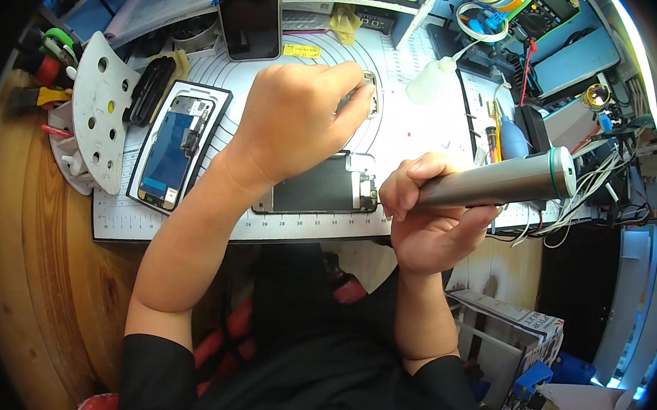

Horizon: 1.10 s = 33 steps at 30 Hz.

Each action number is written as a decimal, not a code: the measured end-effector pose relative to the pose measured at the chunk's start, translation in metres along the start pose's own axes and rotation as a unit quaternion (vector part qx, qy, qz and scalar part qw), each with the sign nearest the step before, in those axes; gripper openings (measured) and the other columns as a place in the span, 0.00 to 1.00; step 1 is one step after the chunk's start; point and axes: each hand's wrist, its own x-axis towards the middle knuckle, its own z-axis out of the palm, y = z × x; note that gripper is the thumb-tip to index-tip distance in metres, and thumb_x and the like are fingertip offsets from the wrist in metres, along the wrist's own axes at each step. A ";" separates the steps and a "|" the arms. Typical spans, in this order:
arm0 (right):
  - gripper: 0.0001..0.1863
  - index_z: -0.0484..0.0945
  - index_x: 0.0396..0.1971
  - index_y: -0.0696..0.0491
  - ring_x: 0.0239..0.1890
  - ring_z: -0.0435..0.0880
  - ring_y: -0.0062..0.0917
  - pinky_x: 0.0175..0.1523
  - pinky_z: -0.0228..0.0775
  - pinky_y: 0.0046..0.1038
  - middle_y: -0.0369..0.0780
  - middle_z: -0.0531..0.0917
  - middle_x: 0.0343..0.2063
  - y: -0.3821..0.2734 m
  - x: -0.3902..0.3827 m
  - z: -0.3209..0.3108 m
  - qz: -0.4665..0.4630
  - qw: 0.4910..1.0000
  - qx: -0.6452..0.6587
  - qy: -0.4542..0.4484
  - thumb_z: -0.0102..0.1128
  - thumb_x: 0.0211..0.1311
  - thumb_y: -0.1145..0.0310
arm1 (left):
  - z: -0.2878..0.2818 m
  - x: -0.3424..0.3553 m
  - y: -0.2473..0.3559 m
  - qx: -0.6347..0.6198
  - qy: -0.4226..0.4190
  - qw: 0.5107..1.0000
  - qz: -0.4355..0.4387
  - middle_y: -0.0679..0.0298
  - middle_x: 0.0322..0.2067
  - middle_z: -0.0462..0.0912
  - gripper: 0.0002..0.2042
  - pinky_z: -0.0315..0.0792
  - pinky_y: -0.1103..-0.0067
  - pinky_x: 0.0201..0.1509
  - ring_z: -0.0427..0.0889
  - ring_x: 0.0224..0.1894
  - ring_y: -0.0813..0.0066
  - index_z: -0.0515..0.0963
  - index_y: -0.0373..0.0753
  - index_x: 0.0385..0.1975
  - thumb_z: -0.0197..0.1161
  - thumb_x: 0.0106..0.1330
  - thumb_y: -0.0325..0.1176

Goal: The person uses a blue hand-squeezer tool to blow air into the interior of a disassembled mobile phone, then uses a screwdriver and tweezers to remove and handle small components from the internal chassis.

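Note:
My left hand (300, 115) is closed over the middle of the white work mat, thumb and forefinger pressed together. Just beyond its fingertips shows a small pale metal-edged part (375, 95); whether the fingers grip it or something else is hidden. My right hand (429, 239) is wrapped round a thick grey cylindrical tool (490, 182) with a green ring at its outer end. That tool tilts up to the right. Below both hands lies a phone screen assembly (314, 189), its dark back showing. An opened phone (169, 144) rests in a black-edged tray at the left.
A dark-screened phone (248, 16) stands upright at the back. Behind my right hand are a white squeeze bottle (432, 79), a blue air blower (513, 138) and loose cables (573, 195). A white perforated tool holder (99, 113) stands at the left edge.

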 end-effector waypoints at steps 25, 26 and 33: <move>0.51 0.75 0.38 0.56 0.21 0.64 0.21 0.27 0.56 0.25 0.34 0.68 0.20 0.001 0.004 0.008 0.041 0.995 -0.095 0.000 0.36 0.62 0.14 | 0.000 -0.001 -0.002 0.015 -0.003 1.000 -0.001 0.59 0.14 0.73 0.08 0.65 0.72 0.21 0.72 0.14 0.68 0.81 0.36 0.26 0.71 0.64 0.30; 0.51 0.74 0.37 0.55 0.21 0.64 0.21 0.27 0.56 0.25 0.34 0.68 0.20 0.002 0.005 0.008 0.046 0.994 -0.101 0.001 0.35 0.61 0.13 | 0.000 0.000 -0.002 0.015 -0.003 1.000 -0.001 0.59 0.14 0.73 0.08 0.65 0.72 0.21 0.72 0.14 0.68 0.81 0.36 0.26 0.71 0.64 0.30; 0.50 0.72 0.34 0.54 0.20 0.63 0.21 0.26 0.54 0.25 0.34 0.68 0.20 0.002 0.005 0.009 0.047 0.993 -0.105 0.017 0.35 0.60 0.13 | 0.001 -0.001 -0.004 0.017 -0.002 1.000 0.004 0.59 0.14 0.74 0.08 0.65 0.72 0.21 0.73 0.14 0.67 0.81 0.36 0.26 0.71 0.64 0.31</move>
